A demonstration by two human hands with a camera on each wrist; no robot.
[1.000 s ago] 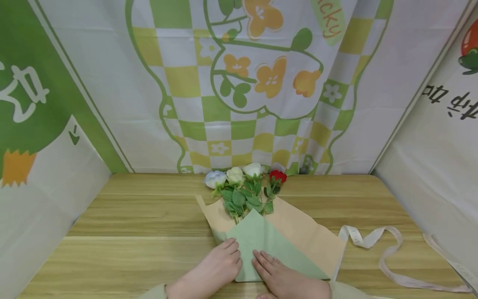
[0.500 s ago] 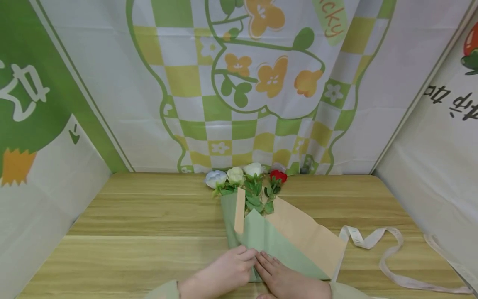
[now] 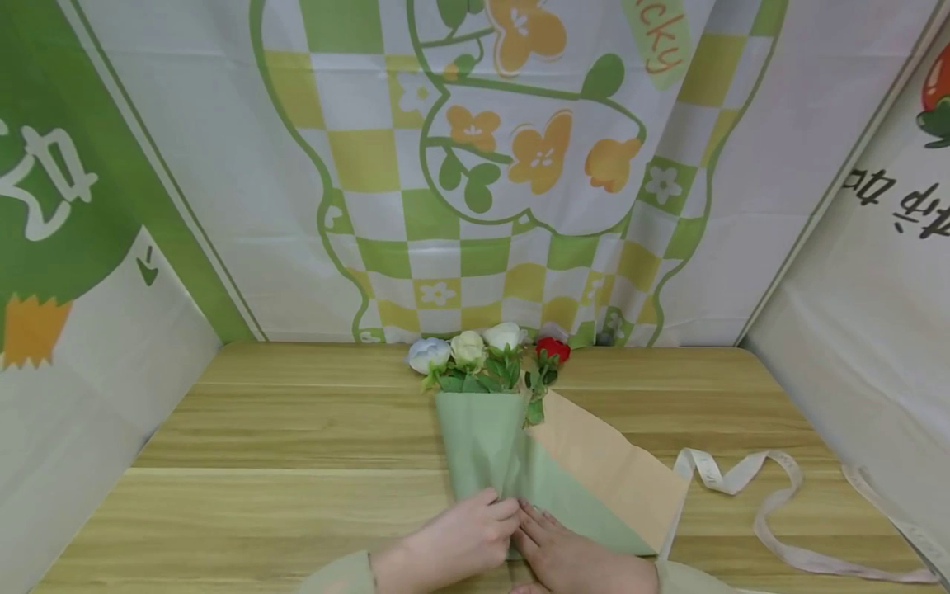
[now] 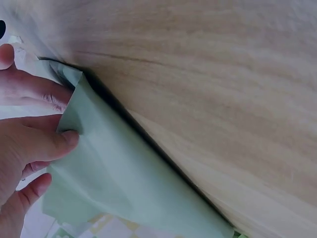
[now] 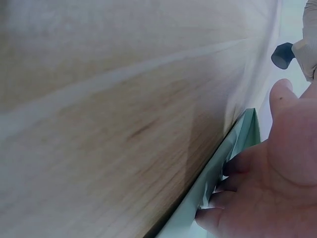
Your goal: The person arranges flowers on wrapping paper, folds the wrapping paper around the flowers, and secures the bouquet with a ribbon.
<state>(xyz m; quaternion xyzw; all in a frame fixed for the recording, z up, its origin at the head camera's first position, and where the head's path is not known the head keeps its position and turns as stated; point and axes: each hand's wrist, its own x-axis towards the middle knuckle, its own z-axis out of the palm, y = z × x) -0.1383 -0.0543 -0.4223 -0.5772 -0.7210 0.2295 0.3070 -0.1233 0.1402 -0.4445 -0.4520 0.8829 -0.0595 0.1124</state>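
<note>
A sheet of wrapping paper [image 3: 478, 445], green on one side and tan on the other, lies around several artificial flowers. Its left side is folded across the stems. My left hand [image 3: 453, 540] pinches the folded edge between thumb and fingers, as the left wrist view shows on the green paper [image 4: 114, 158]. Beside it, my right hand [image 3: 575, 557] presses on the lower paper with fingers extended. Blue [image 3: 429, 355], cream [image 3: 467, 350] and white [image 3: 504, 337] blooms and a red rose [image 3: 552, 351] stick out above the paper. The lower stems are hidden.
A white printed ribbon [image 3: 779, 544] curls over the wooden table [image 3: 282, 445] to the right of the bouquet. The paper's right flap [image 3: 594, 445] lies spread out, tan side up. A patterned cloth [image 3: 475, 272] hangs behind the table.
My left hand has moved right, folding the paper's left side over the stems and leaves. The tan strip along its edge no longer shows. My right hand has stayed in place.
</note>
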